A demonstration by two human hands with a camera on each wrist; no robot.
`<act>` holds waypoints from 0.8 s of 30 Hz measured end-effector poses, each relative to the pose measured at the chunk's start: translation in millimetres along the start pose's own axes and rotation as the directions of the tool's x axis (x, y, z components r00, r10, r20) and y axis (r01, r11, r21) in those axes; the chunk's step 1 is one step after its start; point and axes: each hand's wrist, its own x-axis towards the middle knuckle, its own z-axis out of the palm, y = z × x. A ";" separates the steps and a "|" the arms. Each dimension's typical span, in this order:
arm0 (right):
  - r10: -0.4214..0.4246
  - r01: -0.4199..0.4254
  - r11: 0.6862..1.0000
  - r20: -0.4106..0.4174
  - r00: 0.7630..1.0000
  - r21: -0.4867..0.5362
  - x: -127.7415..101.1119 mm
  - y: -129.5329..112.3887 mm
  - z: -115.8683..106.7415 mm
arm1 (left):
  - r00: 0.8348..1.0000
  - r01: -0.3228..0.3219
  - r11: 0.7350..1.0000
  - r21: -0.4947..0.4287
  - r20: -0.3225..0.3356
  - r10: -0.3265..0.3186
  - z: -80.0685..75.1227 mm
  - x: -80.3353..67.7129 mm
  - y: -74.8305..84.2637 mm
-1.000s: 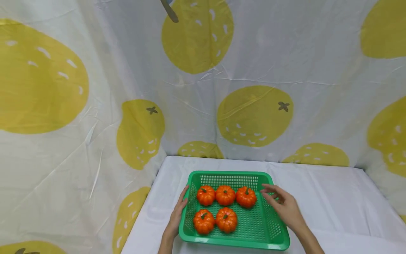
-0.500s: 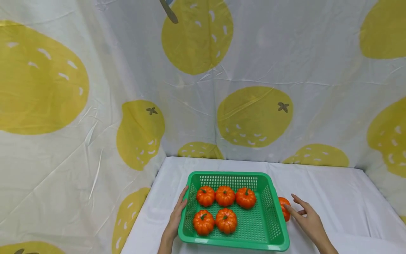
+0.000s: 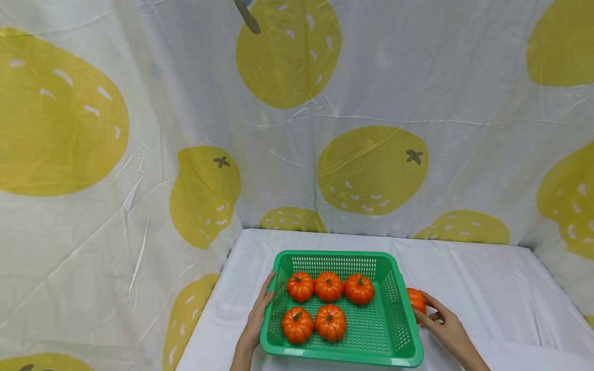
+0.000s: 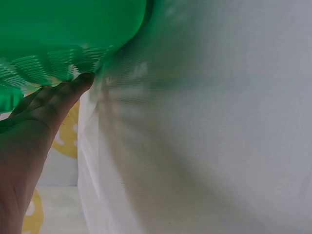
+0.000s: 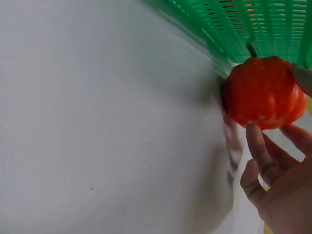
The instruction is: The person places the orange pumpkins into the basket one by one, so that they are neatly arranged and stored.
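Note:
A green plastic basket point(image 3: 343, 357) with slotted walls holds several small orange pumpkins point(image 3: 331, 323), three in the far row and two in the near row. My left hand point(image 3: 254, 319) rests against the basket's left side; in the left wrist view its fingers point(image 4: 58, 100) lie straight along the outer wall. Just outside the right wall, another small pumpkin point(image 5: 263, 92) sits on the white cloth, partly hidden by the basket in the head view. My right hand point(image 3: 447, 330) pinches it, thumb on one side and fingertips on the other.
White cloth point(image 3: 492, 288) covers the table around the basket. Fabric printed with yellow fruit point(image 3: 373, 170) hangs behind and along the left side. Inside the basket, bare floor point(image 3: 368, 330) shows at the near right.
My right hand moved from above the basket's right wall out to the right and down, then closed in on the pumpkin outside. My left hand and the basket stayed nearly still.

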 end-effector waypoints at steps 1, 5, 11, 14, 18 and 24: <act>-0.001 0.001 1.000 0.006 1.000 0.006 0.1 0.3 0.5 | 1.000 -0.001 1.000 0.001 0.001 0.001 -0.1 0.0 -0.2; -0.020 0.019 1.000 0.013 1.000 0.011 -0.7 0.8 1.7 | 1.000 -0.004 1.000 0.006 0.003 0.004 -0.3 0.3 -0.7; -0.010 0.008 0.998 0.030 1.000 0.055 -1.6 3.5 1.1 | 1.000 0.001 1.000 0.006 0.003 -0.001 -0.6 0.9 -1.5; 0.016 -0.017 0.999 0.020 1.000 0.051 -3.9 6.6 -3.0 | 1.000 0.006 1.000 0.005 0.003 -0.006 -0.9 1.3 -1.9; 0.024 -0.023 1.000 -0.023 0.999 0.020 -8.1 12.2 -11.5 | 1.000 0.011 1.000 -0.002 0.004 -0.011 -1.4 1.3 -1.7; 0.036 -0.040 0.999 -0.101 0.994 -0.031 -11.3 16.9 -24.0 | 1.000 0.012 1.000 0.001 -0.006 -0.012 -0.3 0.5 -1.3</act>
